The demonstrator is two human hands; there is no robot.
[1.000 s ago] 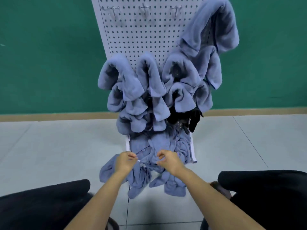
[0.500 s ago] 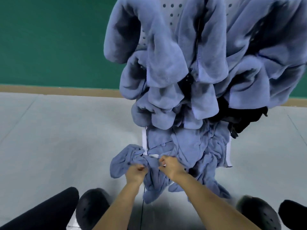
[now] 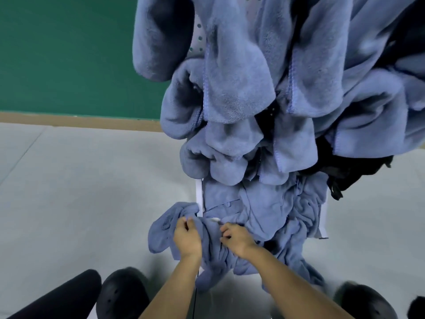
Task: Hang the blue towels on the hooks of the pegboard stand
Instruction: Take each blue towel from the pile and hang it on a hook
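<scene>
while left hand [image 3: 187, 238], right hand [image 3: 237, 238] grip blue towel [image 3: 161, 234], pegboard stand [image 3: 199, 196] behind

Towels [image 3: 241, 88] dusty blue, hems stitched lighter blue; pegboard [image 3: 198, 42] white, dotted with holes; wall [image 3: 69, 54] at ten o'clock green; floor [image 3: 80, 192] pale grey; shoes [image 3: 122, 293] at seven o'clock black.

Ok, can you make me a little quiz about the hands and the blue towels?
1. True or false: the left hand and the right hand both grip the crumpled blue fleece towel low by the white pegboard stand.
2. The flat wall behind is: A red, B green, C yellow.
3. Fill in: the dark cloth among the hanging blue fleece towels is ____.
Key: 1 true; 2 B; 3 black.
</scene>
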